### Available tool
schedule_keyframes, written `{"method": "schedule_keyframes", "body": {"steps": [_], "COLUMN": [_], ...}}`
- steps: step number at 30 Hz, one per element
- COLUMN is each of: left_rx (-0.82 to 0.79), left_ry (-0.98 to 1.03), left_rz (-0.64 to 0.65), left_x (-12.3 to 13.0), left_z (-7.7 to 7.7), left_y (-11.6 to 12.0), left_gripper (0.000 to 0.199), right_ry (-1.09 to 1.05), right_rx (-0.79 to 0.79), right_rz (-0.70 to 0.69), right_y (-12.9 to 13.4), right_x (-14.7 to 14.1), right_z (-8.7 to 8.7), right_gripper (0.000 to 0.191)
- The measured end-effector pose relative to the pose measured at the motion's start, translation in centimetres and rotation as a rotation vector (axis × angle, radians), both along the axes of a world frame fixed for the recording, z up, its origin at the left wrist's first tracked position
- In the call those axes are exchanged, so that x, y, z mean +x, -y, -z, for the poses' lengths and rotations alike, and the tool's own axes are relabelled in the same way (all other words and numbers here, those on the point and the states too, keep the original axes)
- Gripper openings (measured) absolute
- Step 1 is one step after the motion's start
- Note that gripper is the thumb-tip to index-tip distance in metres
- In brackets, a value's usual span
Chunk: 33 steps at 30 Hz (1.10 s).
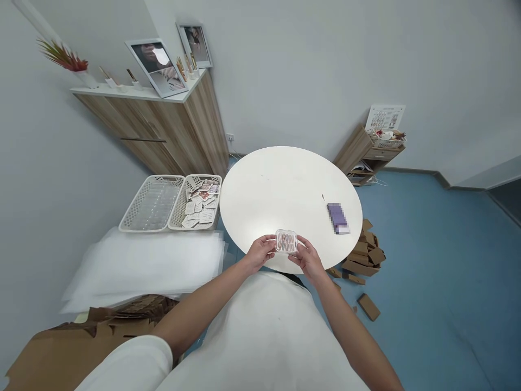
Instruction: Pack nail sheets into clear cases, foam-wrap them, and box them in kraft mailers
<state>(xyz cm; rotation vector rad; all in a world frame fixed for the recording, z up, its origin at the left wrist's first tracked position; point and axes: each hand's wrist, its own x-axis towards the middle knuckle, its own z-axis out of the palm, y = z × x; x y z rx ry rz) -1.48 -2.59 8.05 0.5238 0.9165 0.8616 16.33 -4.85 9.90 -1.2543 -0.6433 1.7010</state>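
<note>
A small clear plastic box (286, 241) with rows of pinkish, nail-shaped pieces is held up over the near edge of the round white table (280, 184). My left hand (260, 253) grips its left side, fingers closed on the edge. On the right side, my right hand (307, 258) pinches the same box between thumb and fingers. A purple item (337, 215), blurred by pixelation, lies on the right part of the table.
Left of the table are a basket of clear cases (153, 203) and a basket of printed cards (199, 209). Translucent sheets (150, 260) lie nearer, above brown cardboard (77, 347). Small cardboard boxes (364, 255) are on the floor at right. Cabinets (163, 130) stand behind.
</note>
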Motion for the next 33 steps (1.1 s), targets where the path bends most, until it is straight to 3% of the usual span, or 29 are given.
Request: {"method": "schedule_keyframes", "body": {"steps": [5,9,12,16,28,33], "left_rx": [0.016,0.058,0.109,0.195,0.214,0.191], "left_ry": [-0.069,-0.244,-0.318,-0.326,-0.376,-0.437], "left_rz": [0.032,0.034,0.104,0.193,0.107,-0.048], "left_x": [0.4,0.7,1.0,1.9,5.4,6.7], "left_z": [0.2,0.0,-0.4,-0.7,-0.2,-0.2], "left_y": [0.7,1.3,1.6,1.6,0.7,0.5], "left_gripper": [0.037,0.045,0.053,0.044,0.034,0.045], "right_ry": [0.044,0.086,0.117,0.160,0.165,0.137], "right_rx": [-0.018,-0.009,-0.001,0.037,0.025,0.018], "right_rz": [0.059,0.105,0.109,0.103,0.103,0.088], "right_y": [0.9,1.0,1.0,0.8,-0.5,-1.4], "right_x": [-0.1,0.0,0.2,0.5,3.5,4.6], "right_z": [0.4,0.6,0.4,-0.1,0.8,0.9], "right_gripper": [0.047,0.048,0.049,0.050,0.052,0.050]}}
